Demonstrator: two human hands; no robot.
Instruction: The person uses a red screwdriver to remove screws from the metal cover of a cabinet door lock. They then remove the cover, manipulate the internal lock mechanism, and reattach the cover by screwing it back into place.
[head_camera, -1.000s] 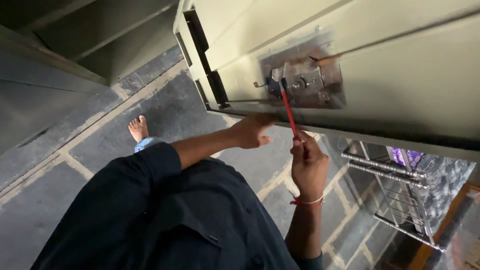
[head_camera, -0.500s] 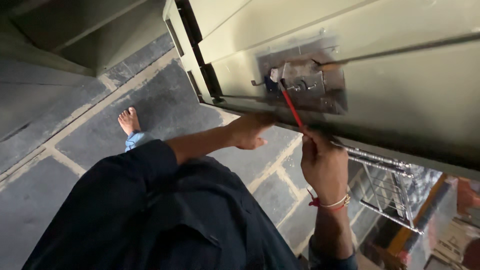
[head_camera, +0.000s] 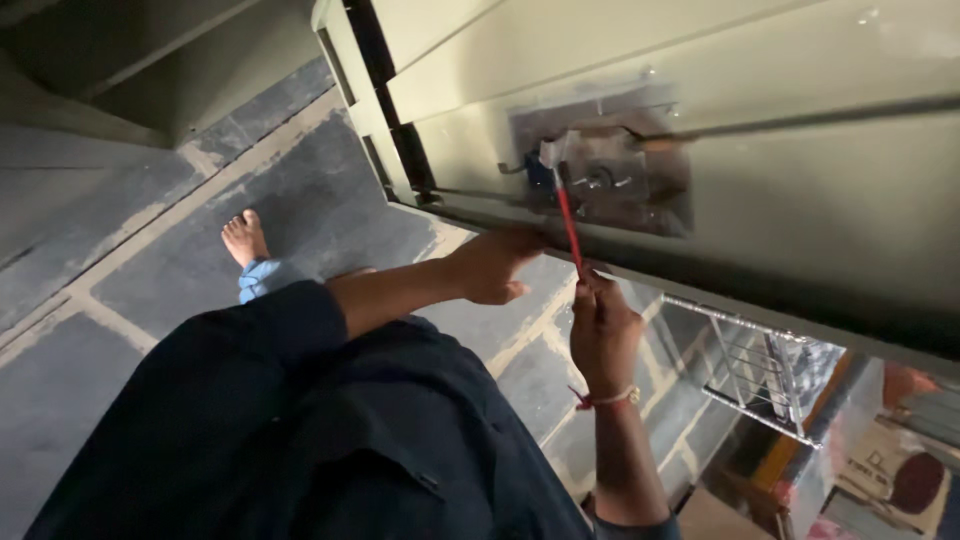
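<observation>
Head view: right hand closed around the handle of a red screwdriver, tip at the metal lock plate near the lower edge of a pale green cabinet door. Left hand grips that lower edge, fingers curled under it.

The floor is laid with large dark grey stone slabs, set apart by pale joints that run slantwise across the view. A bare foot stands flat on one slab, a light blue trouser hem just above it. At the lower right a wire rack stands on the floor, with colourful boxes just beside it.
</observation>
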